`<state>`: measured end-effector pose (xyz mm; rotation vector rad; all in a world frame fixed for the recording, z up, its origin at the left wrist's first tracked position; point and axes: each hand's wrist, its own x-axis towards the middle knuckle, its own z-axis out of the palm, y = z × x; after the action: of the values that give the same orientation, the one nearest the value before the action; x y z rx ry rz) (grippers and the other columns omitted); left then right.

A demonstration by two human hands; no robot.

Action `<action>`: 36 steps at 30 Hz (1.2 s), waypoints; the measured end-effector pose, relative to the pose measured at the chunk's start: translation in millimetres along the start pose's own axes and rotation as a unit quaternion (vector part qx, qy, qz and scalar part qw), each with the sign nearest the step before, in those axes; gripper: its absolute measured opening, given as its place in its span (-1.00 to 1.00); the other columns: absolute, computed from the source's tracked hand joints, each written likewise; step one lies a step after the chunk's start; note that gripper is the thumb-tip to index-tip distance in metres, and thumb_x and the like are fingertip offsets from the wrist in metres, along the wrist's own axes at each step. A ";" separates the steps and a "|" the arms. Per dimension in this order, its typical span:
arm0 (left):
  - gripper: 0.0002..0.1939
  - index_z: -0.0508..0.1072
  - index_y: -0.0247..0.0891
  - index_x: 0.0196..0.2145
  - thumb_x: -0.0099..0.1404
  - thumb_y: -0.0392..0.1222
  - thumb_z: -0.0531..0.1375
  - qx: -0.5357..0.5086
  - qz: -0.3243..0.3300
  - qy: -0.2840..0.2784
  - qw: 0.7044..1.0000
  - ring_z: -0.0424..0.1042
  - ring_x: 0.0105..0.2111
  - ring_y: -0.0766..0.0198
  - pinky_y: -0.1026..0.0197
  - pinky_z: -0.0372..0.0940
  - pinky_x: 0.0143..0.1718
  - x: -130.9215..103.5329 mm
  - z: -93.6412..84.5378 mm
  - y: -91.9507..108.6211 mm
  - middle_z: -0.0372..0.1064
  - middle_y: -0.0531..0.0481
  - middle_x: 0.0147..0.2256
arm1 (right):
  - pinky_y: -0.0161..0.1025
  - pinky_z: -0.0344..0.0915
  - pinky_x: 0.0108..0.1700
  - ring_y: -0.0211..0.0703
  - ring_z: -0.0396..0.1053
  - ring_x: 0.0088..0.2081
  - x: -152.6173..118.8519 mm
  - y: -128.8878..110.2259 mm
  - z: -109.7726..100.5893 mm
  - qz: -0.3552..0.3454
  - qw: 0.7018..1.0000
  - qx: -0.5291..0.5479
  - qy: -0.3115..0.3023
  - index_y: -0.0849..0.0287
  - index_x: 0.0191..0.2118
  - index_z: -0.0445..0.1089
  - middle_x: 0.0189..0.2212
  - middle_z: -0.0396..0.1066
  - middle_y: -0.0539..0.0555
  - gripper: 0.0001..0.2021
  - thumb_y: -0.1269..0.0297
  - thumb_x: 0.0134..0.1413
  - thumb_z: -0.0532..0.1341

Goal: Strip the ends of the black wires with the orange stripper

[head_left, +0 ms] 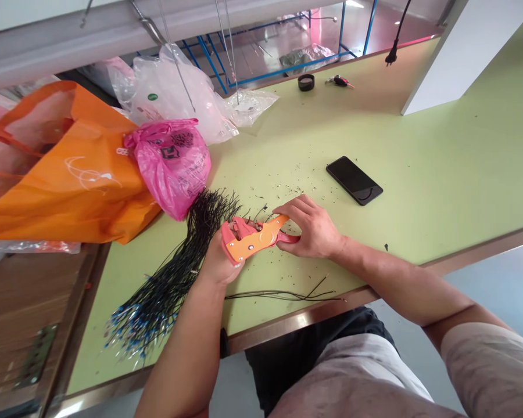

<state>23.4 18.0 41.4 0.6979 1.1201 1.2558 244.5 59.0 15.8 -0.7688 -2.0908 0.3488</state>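
My right hand [311,225] is wrapped round the handles of an orange and red wire stripper [261,237], whose jaws point left. My left hand [220,261] is closed at the jaw end, its fingers mostly hidden behind the tool; what it holds cannot be made out. Just left of that hand lies a thick bundle of black wires [174,273], with blue and silvery ends toward the table's front edge. A few loose black wires [279,295] lie along the front edge, below the tool. Small dark and light scraps are scattered on the table beyond my hands.
A black phone [354,180] lies right of my hands. At the left stand an orange bag [78,174], a pink plastic bag [174,165] and clear plastic bags [174,93]. Farther back are a black ring [305,82], keys [340,81], a hanging plug [391,56] and a white panel [462,58].
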 end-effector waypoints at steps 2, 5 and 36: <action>-0.56 0.59 -0.16 -0.43 -0.19 -0.01 0.67 0.012 0.015 -0.031 0.999 0.45 -0.44 0.27 0.33 0.27 -0.56 -0.7 0.7 0.1 0.57 -0.01 -0.40 | 0.02 0.48 0.00 0.08 0.46 -0.06 -0.2 0.4 0.5 0.015 1.000 0.003 0.004 0.18 0.11 0.48 -0.09 0.60 0.21 -0.59 0.12 0.20 0.35; -0.55 0.59 -0.17 -0.46 -0.22 0.01 0.68 0.014 0.032 -0.067 0.997 0.37 -0.51 0.33 0.37 0.18 -0.61 -1.0 0.8 1.7 0.55 0.01 -0.46 | 0.03 0.49 0.02 0.08 0.46 -0.05 -0.5 0.6 0.8 0.028 1.000 0.001 0.005 0.18 0.12 0.48 -0.09 0.58 0.21 -0.58 0.15 0.18 0.35; -0.53 0.53 -0.19 -0.50 -0.11 0.05 0.68 0.026 0.054 -0.092 0.994 0.27 -0.51 0.40 0.41 0.08 -0.61 -0.9 0.9 1.8 0.41 0.08 -0.53 | -0.20 0.24 -0.28 -0.16 0.36 -0.36 -1.3 0.4 0.5 0.043 0.998 -0.047 -0.014 0.14 -0.14 0.57 -0.36 0.57 0.06 -0.72 0.02 0.26 0.31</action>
<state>23.6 17.6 43.5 0.9055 0.9776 1.2287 244.8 58.4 14.4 -0.9161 -2.1170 0.3101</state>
